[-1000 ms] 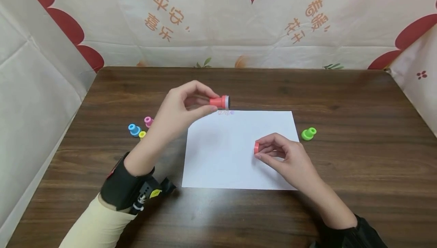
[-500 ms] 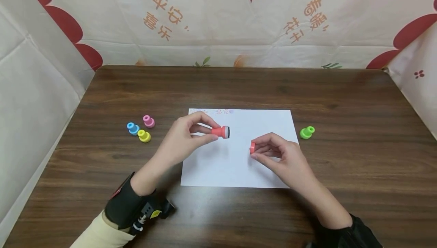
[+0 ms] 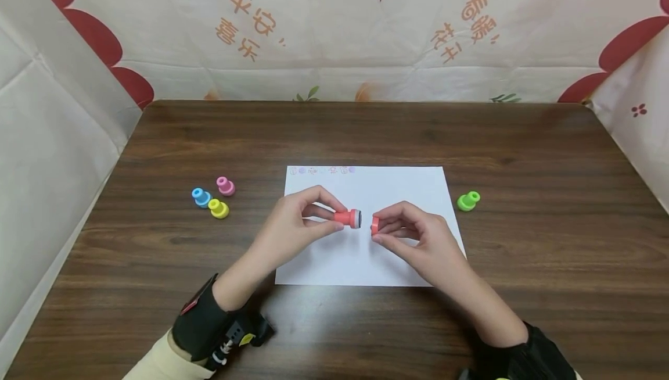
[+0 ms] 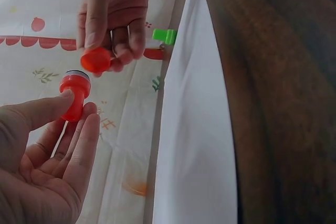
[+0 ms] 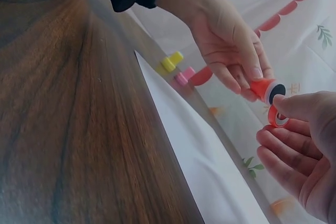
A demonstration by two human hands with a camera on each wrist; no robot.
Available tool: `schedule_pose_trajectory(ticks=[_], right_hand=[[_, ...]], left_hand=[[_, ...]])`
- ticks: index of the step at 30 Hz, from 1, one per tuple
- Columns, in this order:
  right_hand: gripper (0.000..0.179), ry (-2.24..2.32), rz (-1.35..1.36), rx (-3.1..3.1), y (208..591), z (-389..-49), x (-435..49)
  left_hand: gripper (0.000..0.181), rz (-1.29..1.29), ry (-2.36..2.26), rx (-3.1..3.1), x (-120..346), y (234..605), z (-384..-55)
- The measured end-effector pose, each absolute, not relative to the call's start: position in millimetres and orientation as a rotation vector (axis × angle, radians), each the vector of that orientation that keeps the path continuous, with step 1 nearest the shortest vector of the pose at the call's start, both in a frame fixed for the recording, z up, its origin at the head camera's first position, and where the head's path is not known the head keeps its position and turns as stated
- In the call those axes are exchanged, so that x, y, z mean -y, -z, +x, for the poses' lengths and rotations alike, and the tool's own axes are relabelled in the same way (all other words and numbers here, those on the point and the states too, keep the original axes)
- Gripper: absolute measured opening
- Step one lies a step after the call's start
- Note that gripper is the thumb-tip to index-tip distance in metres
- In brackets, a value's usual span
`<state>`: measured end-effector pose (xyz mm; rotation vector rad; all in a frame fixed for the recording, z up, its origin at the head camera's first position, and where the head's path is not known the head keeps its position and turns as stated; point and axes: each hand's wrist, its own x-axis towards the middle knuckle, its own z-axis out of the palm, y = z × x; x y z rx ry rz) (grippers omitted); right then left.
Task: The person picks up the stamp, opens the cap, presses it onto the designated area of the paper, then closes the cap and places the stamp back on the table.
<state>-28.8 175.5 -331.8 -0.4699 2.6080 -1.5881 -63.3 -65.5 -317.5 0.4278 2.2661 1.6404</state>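
Observation:
Over the white paper, my left hand pinches a red toy stamp by its handle. The stamp's dark face points right, toward the other hand. My right hand holds the stamp's red cap between thumb and fingertips. A small gap separates cap and stamp in the head view. From the left wrist, the cap appears just beyond the stamp. In the right wrist view the stamp's black face shows. Small faint stamped prints run along the paper's top edge.
Left of the paper stand a blue stamp, a pink stamp and a yellow stamp. A green stamp stands to its right. Everything is on a brown wooden table, with a printed cloth behind.
My left hand has brought the stamp down from the paper's top edge and slightly right. The right hand with the cap has shifted a little left, so the two are closer.

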Motion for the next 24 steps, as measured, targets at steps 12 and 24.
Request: schedule_pose_trajectory(ticks=[12, 24], right_hand=[[0.031, 1.614, -0.501, -2.592, 334.0, -26.9, -168.1], [0.028, 1.656, -0.524, -2.578, 336.5, -25.1, -165.7]], left_hand=[[0.018, 0.474, -1.637, -2.245, 62.1, 325.5, -59.9], [0.019, 0.483, -1.647, -2.239, 60.2, 325.6, -57.9]])
